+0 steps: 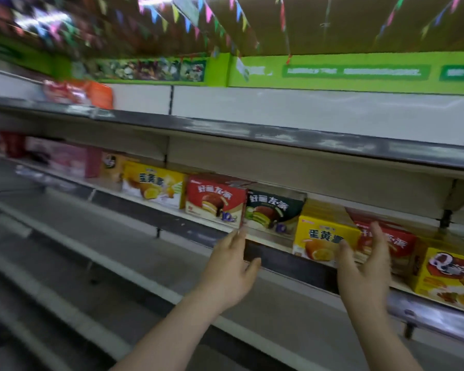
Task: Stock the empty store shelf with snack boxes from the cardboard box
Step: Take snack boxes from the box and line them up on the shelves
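While we face the shelf (265, 243) in the head view, our left hand (232, 266) and right hand (367, 266) are raised with fingers spread, holding nothing. Between them, on that shelf, stands a yellow snack box (323, 239), with a dark green box (272, 212) to its left and a red box (397, 243) just behind our right hand.

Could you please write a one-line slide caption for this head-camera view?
Both empty hands, left and right, reach toward the yellow snack box on the partly stocked shelf.
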The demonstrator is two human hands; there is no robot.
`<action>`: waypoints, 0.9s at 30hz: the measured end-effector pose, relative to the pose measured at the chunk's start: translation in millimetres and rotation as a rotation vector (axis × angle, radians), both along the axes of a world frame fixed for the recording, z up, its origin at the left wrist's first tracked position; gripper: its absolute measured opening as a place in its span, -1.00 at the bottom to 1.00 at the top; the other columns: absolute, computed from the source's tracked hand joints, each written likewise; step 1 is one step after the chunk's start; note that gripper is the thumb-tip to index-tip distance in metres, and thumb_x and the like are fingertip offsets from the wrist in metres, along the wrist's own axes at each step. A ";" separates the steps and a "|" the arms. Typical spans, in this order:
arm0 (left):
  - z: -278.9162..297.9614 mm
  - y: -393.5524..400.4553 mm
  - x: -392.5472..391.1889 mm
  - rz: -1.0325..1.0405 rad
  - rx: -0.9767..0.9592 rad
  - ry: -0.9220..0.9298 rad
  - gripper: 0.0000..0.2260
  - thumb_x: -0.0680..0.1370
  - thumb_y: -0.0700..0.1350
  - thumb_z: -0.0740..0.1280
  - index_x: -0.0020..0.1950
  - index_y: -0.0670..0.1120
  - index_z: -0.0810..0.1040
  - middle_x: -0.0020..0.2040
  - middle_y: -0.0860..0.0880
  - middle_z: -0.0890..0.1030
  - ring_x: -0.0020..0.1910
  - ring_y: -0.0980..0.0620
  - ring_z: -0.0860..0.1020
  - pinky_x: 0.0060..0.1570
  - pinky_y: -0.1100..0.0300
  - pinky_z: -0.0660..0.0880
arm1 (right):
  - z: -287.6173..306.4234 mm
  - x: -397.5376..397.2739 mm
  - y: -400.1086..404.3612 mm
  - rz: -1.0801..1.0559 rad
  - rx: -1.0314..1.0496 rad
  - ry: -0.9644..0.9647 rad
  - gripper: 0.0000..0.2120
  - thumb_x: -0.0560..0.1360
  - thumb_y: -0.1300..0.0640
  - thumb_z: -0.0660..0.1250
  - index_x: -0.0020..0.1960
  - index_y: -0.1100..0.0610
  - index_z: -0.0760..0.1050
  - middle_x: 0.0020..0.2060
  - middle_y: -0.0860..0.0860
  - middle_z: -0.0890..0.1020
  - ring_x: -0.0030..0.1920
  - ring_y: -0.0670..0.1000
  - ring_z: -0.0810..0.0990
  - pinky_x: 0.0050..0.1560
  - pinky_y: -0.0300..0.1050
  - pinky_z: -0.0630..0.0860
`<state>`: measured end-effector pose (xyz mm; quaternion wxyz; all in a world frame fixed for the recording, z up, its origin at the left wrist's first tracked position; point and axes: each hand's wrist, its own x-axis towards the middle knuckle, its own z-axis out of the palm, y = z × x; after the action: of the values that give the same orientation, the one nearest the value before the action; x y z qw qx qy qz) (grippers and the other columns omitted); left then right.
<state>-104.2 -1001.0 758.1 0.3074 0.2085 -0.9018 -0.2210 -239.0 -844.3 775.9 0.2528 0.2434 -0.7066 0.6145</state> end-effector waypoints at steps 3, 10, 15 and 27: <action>-3.4 -15.1 41.2 0.070 -0.015 -0.112 -0.54 0.63 -0.05 0.17 0.53 -0.03 0.23 0.48 -0.02 0.30 0.42 0.00 0.32 0.38 0.14 0.30 | 2.6 23.8 -17.2 0.042 0.057 0.158 -0.58 0.54 0.30 0.29 0.39 0.19 0.36 0.47 0.07 0.30 0.48 0.06 0.23 0.36 -0.16 0.14; -11.4 -52.2 139.6 0.167 0.000 -0.265 -0.66 0.63 -0.04 0.17 0.40 0.02 0.41 0.27 0.01 0.55 0.17 0.05 0.53 0.17 0.10 0.50 | 10.9 87.6 -65.9 0.231 0.320 0.254 -0.71 0.53 0.25 0.32 0.25 0.17 0.48 0.38 -0.01 0.38 0.41 0.00 0.31 0.38 -0.08 0.26; 1.6 -84.7 184.9 0.131 -0.054 -0.230 -0.63 0.63 0.01 0.19 0.44 0.05 0.38 0.27 0.08 0.55 0.18 0.09 0.53 0.17 0.14 0.50 | 26.1 129.6 -90.9 0.239 0.439 0.110 -0.67 0.57 0.16 0.28 0.33 0.12 0.42 0.38 0.01 0.39 0.38 -0.02 0.33 0.29 -0.18 0.25; 16.5 -172.6 224.1 -0.017 -0.138 -0.128 -0.66 0.61 0.10 0.19 0.38 0.08 0.42 0.23 0.11 0.56 0.15 0.13 0.54 0.13 0.12 0.53 | 29.3 149.3 -166.4 0.163 0.220 -0.428 -0.68 0.59 0.10 0.27 0.32 0.13 0.45 0.07 0.01 0.50 0.05 0.02 0.44 0.02 -0.07 0.38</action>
<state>119.9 -1173.6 774.6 0.2609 0.1927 -0.9344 -0.1474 -89.7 -1010.6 805.2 0.0191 0.1900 -0.7846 0.5898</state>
